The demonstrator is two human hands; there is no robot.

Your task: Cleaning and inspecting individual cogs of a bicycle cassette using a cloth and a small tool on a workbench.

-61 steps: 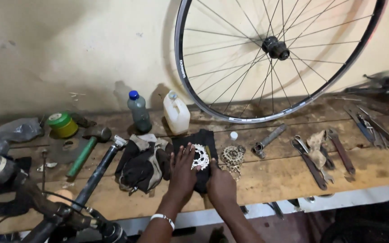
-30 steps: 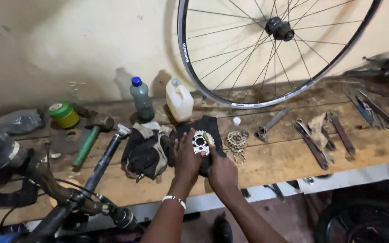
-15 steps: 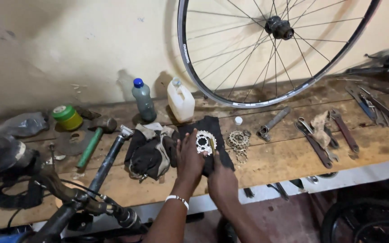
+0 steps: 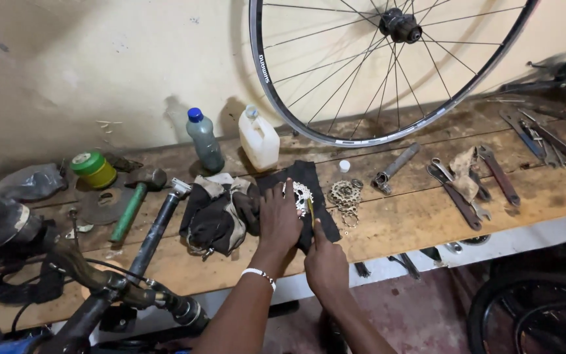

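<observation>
At the far left of the wooden bench (image 4: 388, 229), a bicycle handlebar (image 4: 8, 223) and dark frame tube (image 4: 155, 226) crowd in, with a green tape roll (image 4: 93, 167), a green-handled hammer (image 4: 132, 200) and a crumpled dark rag (image 4: 217, 213) lying beside them. Behind the rag stand a blue-capped plastic bottle (image 4: 204, 141) and a white jug (image 4: 259, 137).

Your left hand (image 4: 278, 219) lies flat, fingers spread and pressing down on a black cloth (image 4: 309, 177), its fingertips touching the near-left edge of the silver sprocket (image 4: 301, 195) that rests on that cloth. The sprocket lies flat, just ahead of and to the right of that hand, so your left hand is the nearer one.

Your right hand (image 4: 325, 262) sits closer to you, just below the sprocket, closed around a thin yellow-handled tool (image 4: 310, 211). The tool's long axis runs away from you, its tip reaching up to the sprocket's right side.

Just right of the cloth lie a heap of loose cogs (image 4: 345, 195), a small white cap (image 4: 344, 166) and a grey metal tube (image 4: 397, 164). Further right are several wrenches (image 4: 453, 193), and a spoked wheel (image 4: 388, 72) leans against the wall behind.
</observation>
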